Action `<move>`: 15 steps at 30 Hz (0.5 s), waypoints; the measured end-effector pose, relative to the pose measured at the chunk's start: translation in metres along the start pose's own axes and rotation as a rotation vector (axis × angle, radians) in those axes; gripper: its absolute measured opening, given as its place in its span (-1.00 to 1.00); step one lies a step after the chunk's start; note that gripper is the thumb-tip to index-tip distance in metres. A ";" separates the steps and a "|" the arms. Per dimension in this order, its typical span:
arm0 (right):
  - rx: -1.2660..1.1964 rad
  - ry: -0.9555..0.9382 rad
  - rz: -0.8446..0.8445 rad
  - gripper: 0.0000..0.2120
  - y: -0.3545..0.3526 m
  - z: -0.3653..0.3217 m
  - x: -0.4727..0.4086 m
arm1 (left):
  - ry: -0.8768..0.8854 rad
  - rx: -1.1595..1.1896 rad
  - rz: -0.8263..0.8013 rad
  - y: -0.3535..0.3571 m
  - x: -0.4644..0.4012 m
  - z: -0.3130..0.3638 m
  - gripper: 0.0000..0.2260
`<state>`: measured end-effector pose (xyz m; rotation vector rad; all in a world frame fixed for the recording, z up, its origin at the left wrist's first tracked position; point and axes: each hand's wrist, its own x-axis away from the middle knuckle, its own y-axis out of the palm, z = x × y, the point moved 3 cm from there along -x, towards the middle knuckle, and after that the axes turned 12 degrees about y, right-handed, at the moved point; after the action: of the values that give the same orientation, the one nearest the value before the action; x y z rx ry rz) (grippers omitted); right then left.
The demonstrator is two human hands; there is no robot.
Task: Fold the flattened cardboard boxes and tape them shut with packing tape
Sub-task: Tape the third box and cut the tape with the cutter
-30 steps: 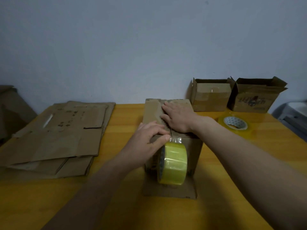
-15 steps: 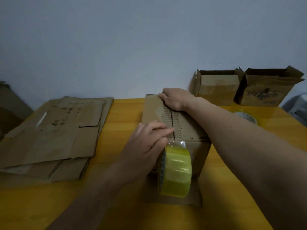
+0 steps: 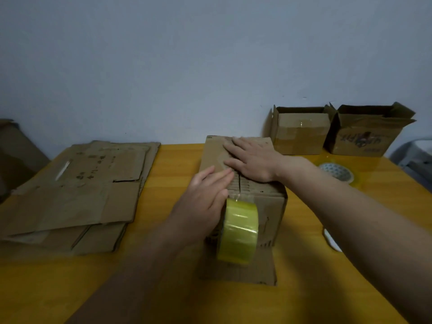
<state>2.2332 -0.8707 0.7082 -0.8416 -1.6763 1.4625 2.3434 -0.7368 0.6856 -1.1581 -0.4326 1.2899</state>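
Centre frame: box (image 3: pixel 243 183), right hand (image 3: pixel 251 160) flat on seam; left hand (image 3: pixel 205 202) extended, touching hanging tape roll (image 3: pixel 238 232). Risk: roll's weight peels tape.

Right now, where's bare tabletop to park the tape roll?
Bare table lies between the flattened cardboard stack and the box being taped, and along the near edge. Crowded: the right rear, with two open boxes and a spare tape roll.
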 end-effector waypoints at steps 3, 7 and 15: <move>-0.058 -0.044 -0.031 -0.46 0.002 0.006 0.044 | -0.053 -0.030 -0.038 0.002 -0.005 -0.001 -0.59; -0.107 -0.054 0.001 -0.48 0.007 0.009 0.080 | -0.230 0.207 0.131 0.000 -0.009 0.008 -0.54; -0.157 -0.031 0.041 -0.51 0.008 0.004 0.079 | -0.497 0.724 0.594 0.038 0.046 0.063 -0.51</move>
<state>2.1899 -0.8042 0.7085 -0.9477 -1.8248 1.3909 2.2863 -0.6747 0.6649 -0.3356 0.0630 2.0405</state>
